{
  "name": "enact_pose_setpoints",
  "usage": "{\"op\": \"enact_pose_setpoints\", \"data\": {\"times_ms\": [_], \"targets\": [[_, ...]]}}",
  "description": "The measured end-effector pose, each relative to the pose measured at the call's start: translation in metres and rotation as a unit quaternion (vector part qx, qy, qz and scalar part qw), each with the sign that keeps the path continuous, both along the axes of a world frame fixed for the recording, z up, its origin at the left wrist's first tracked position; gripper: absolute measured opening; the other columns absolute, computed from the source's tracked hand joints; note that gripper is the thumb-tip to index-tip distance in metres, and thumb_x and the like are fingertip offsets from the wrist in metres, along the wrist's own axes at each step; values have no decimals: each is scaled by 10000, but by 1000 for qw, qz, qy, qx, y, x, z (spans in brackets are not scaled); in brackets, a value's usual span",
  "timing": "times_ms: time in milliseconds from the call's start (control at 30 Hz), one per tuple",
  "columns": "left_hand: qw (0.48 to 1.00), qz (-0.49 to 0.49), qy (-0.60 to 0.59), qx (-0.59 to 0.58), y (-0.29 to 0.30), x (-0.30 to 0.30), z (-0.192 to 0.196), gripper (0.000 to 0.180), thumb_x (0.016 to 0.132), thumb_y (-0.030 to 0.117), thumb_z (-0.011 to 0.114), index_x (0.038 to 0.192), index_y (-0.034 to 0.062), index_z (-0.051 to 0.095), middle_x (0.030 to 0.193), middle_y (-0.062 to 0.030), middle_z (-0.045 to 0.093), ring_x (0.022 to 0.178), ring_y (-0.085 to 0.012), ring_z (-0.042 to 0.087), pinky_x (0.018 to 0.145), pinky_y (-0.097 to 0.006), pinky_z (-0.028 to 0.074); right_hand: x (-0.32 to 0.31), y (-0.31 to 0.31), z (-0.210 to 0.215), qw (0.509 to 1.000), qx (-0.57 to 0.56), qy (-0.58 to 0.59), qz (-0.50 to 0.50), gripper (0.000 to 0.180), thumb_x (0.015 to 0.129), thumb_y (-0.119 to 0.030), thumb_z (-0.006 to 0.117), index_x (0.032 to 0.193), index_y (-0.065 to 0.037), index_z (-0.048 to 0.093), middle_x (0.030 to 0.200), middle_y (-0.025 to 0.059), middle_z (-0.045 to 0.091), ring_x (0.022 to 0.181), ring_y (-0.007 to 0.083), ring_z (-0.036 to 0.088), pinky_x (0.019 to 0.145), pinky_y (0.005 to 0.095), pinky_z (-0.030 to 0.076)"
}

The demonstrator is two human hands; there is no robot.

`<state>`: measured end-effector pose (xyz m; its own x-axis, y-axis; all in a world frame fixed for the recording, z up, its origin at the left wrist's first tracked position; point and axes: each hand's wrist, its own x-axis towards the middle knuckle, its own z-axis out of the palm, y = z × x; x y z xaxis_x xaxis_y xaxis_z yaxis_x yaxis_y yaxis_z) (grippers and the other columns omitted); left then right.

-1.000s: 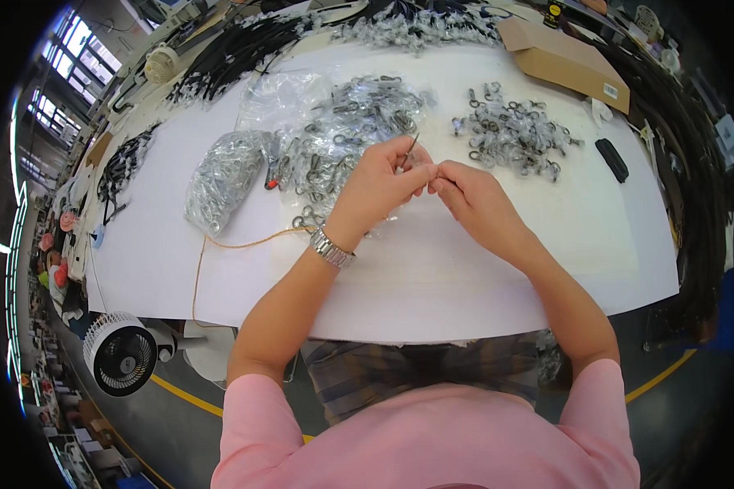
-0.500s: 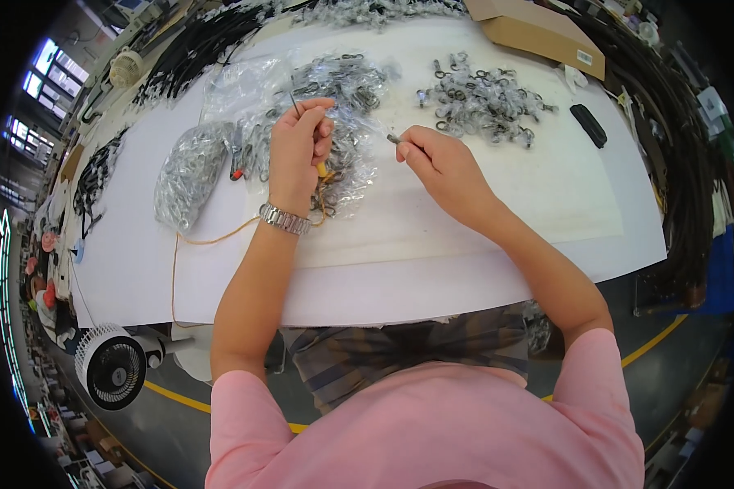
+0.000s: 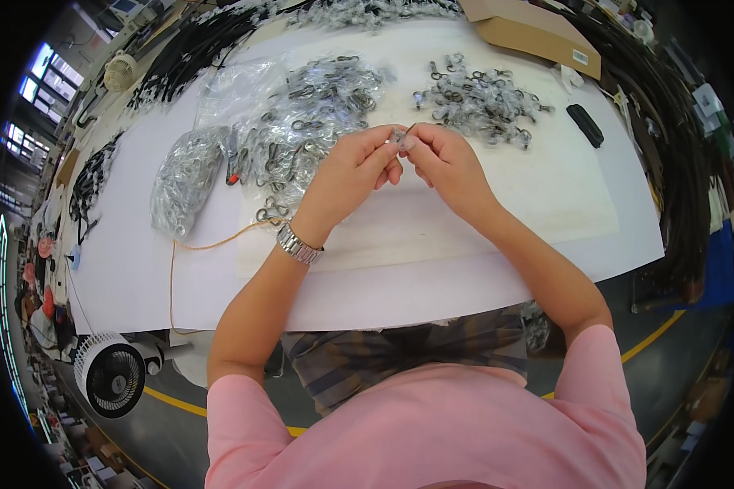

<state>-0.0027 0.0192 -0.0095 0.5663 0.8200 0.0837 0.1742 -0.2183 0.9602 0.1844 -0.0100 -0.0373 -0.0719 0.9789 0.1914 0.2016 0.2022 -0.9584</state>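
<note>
Both my hands meet over the middle of the white tabletop, fingertips almost touching. My left hand [image 3: 357,169], with a metal-band watch [image 3: 299,245] at the wrist, is closed in a pinch. My right hand [image 3: 446,163] is pinched too. Between the fingertips is a small metal piece with a bit of clear plastic [image 3: 399,137]; its exact kind is hidden by the fingers. Behind my left hand lies a heap of plastic-wrapped metal hooks [image 3: 326,94]. A looser pile of wrapped metal hooks [image 3: 485,102] sits beyond my right hand.
A filled clear plastic bag [image 3: 186,183] lies at left, beside a red-tipped tool [image 3: 233,167]. An orange cord [image 3: 220,246] runs over the table edge. A black oblong case [image 3: 585,125] and an open cardboard box [image 3: 538,37] are at right. A fan [image 3: 114,375] stands lower left.
My left hand has moved right to meet my right hand, which has shifted slightly. The thin pointed tip and yellow piece seen by my left hand no longer show.
</note>
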Motion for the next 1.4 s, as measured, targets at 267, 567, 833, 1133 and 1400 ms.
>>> {"op": "enact_pose_setpoints", "data": {"times_ms": [267,567,833,1133,1400], "targets": [[941,103,171,273,4,3,-34,251,1047,162,531,1186,49,707,707,35,616,589,-39,505,544,-230,383,-5,-6,7,996,-87,-16,20,233,1045,-198,561,963,-3,659,721,-12,571,630,75,487,604,254,421],[963,212,-163,-44,36,-30,-9,267,1064,199,544,1065,2,723,667,39,567,504,-20,415,447,-196,290,20,11,12,942,-191,273,-36,312,1017,-213,658,1203,38,654,896,39,685,649,64,565,641,230,485],[954,259,-148,43,52,-40,-28,275,1028,181,549,951,16,755,645,-4,625,515,-48,493,474,-222,370,-33,132,-10,850,149,-499,-76,279,898,-325,726,1011,-71,706,902,150,732,811,346,713,749,454,544],[919,324,-205,96,70,0,-43,249,891,116,588,722,-12,717,629,-143,692,540,-206,681,580,-349,547,8,140,-7,818,173,-548,15,182,887,-184,690,859,-12,638,778,201,685,745,407,667,695,500,505],[900,358,-222,116,86,-10,-47,278,878,95,576,654,-32,680,545,-141,647,491,-197,663,535,-344,539,29,252,-54,836,81,-543,-3,210,1001,-209,604,907,-23,576,753,114,642,630,182,640,531,343,470]]}}
